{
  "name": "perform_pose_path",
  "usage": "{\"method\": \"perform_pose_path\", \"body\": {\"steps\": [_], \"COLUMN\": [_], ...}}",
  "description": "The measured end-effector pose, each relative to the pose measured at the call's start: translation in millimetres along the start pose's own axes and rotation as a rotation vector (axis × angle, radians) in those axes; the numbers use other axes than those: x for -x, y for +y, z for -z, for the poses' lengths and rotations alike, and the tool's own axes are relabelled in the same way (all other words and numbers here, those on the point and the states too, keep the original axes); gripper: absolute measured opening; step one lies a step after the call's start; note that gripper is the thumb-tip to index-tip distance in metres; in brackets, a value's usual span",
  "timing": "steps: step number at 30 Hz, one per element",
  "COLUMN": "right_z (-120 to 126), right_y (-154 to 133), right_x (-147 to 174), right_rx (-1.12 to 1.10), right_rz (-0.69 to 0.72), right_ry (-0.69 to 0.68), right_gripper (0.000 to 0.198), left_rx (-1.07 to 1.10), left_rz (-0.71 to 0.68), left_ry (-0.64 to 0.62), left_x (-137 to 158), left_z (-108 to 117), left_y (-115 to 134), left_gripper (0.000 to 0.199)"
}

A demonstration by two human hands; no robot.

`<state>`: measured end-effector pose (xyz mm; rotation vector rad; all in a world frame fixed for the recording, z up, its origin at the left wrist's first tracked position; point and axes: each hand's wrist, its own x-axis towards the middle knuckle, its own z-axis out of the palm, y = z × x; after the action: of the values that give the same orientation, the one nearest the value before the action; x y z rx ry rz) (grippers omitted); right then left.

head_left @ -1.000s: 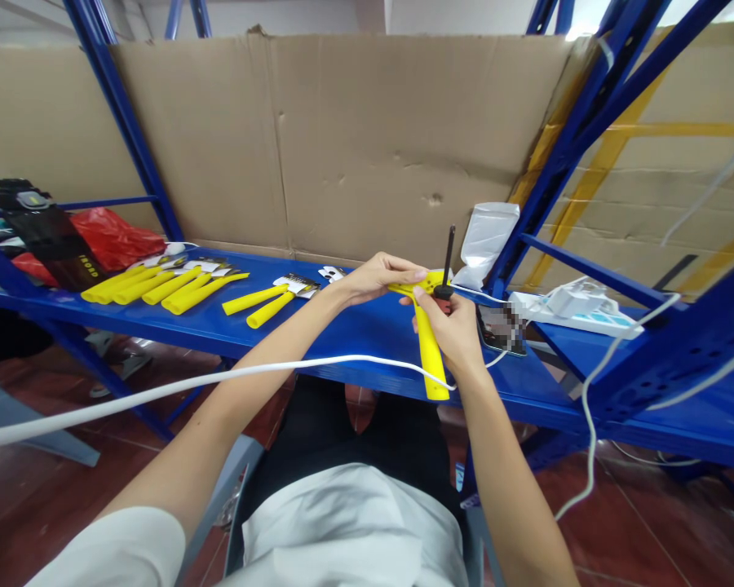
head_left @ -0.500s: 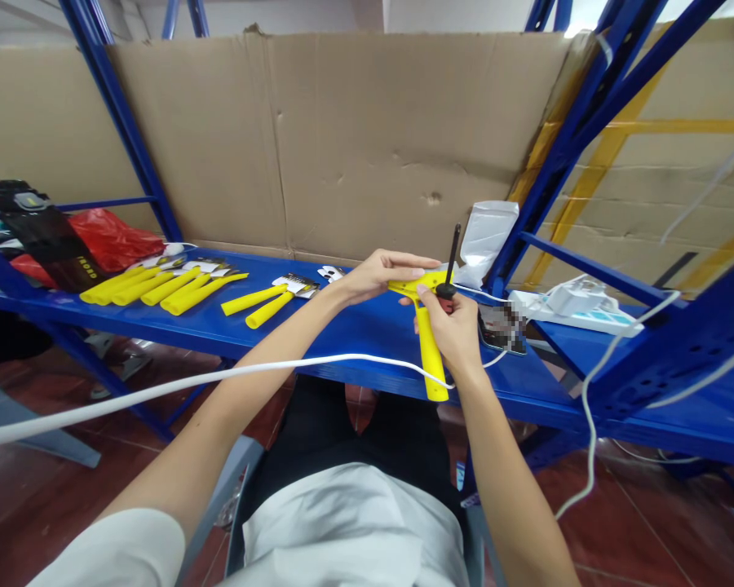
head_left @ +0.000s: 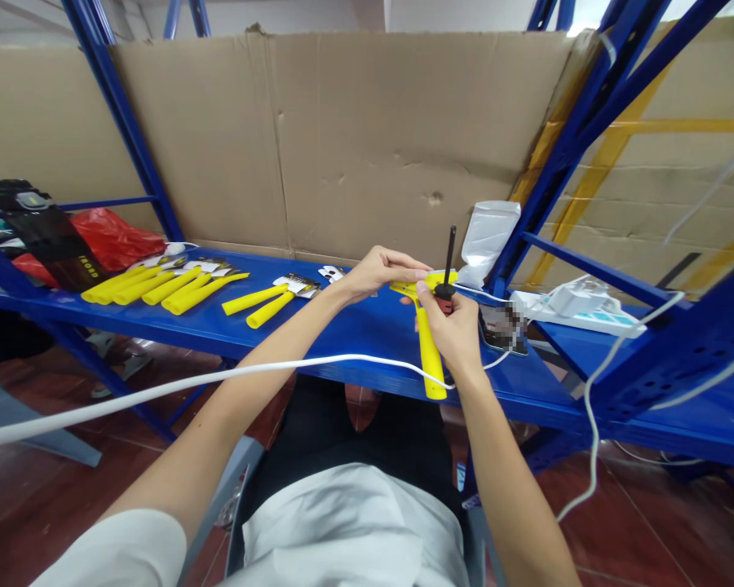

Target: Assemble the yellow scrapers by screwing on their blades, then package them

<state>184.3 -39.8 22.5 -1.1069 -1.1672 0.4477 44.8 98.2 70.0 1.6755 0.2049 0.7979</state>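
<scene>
My left hand (head_left: 386,273) is closed on the head end of a yellow-handled plier-like tool (head_left: 431,350); one handle points down past the shelf's front edge, the other lies sideways under my fingers. My right hand (head_left: 456,330) is wrapped round a screwdriver (head_left: 450,253), its dark shaft pointing up and its red and black handle mostly hidden in my palm. The right thumb rests against the yellow tool where the handles meet. My fingers cover the tool's jaws, so its exact kind does not show.
Several yellow-handled tools with printed cards (head_left: 260,303) lie on the blue shelf (head_left: 342,342) to the left. A black package (head_left: 49,236) and red plastic bag (head_left: 113,232) stand beyond. On the right are a phone (head_left: 495,326), a power strip (head_left: 587,316) and a white pouch (head_left: 490,232). A white cable (head_left: 220,373) crosses in front.
The screwdriver's shaft has tipped slightly left, and the yellow tool's lower handle has shifted a little left. Both hands keep their holds.
</scene>
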Motion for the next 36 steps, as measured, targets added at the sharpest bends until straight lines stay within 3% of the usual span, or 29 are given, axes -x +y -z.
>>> {"method": "perform_pose_path", "body": {"steps": [13, 21, 36], "right_z": [2.2, 2.3, 3.3], "right_y": [2.5, -1.4, 2.6], "right_x": [-2.3, -0.6, -2.1], "right_rx": [-0.078, -0.082, -0.097], "right_rz": [0.024, -0.023, 0.005], "right_ry": [0.055, -0.027, 0.044], "right_gripper": [0.047, 0.052, 0.050], "left_rx": [0.006, -0.023, -0.029], "left_rz": [-0.107, -0.075, -0.049], "left_ry": [0.011, 0.027, 0.013], "left_x": [-5.7, -4.4, -4.4], "left_z": [9.3, 12.3, 17.0], "left_y": [-4.4, -0.2, 0.2], "left_gripper": [0.048, 0.044, 0.044]}}
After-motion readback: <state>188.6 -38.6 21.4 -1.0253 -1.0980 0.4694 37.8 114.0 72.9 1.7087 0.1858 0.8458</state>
